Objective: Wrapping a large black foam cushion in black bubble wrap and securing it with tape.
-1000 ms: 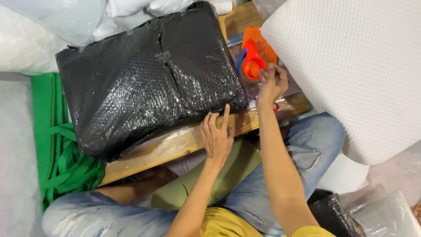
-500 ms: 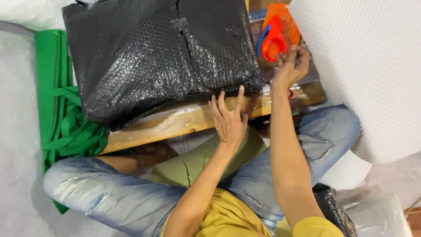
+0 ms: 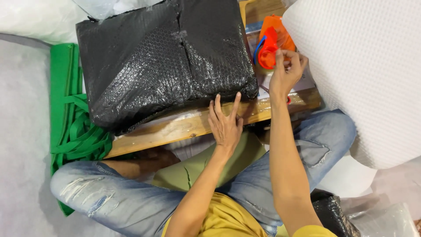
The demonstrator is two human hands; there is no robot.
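Head view: left hand (image 3: 225, 125) lies flat, fingers spread, on the wooden bench (image 3: 175, 129), fingertips touching the black bubble-wrapped parcel (image 3: 166, 61); right hand (image 3: 285, 72) pinches the orange tape dispenser (image 3: 272, 41) just beside the parcel's right edge.

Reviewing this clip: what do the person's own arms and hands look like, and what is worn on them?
Both arms are bare from the upper arm down; only the short sleeves of a mustard-yellow shirt show, at the bottom edge. The left hand and right hand wear no gloves, and no ring, watch or bracelet is visible. The arms are slim. Faded, ripped blue jeans cover the folded legs.
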